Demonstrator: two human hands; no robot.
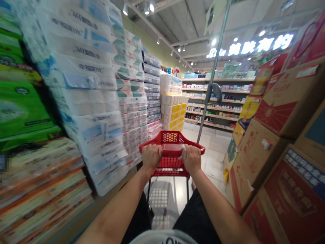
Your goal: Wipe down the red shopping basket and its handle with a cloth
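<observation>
A red plastic shopping cart (170, 162) stands right in front of me, with a mesh basket and dark legs. My left hand (151, 156) is closed round the left part of its handle. On the right part of the same handle, my right hand (192, 158) is wrapped too. A crumpled white tissue (183, 150) is pinched between that hand's thumb side and the handle. No goods can be made out inside the basket. A grey metal pole (213, 73) rises beyond the cart's right side.
Tall stacks of wrapped toilet paper (92, 101) line the left, with green packs (22, 105) nearest. Cardboard boxes (275, 112) are piled along the right. Pale floor tiles (212, 162) run between them towards stocked shelves (215, 105) at the back.
</observation>
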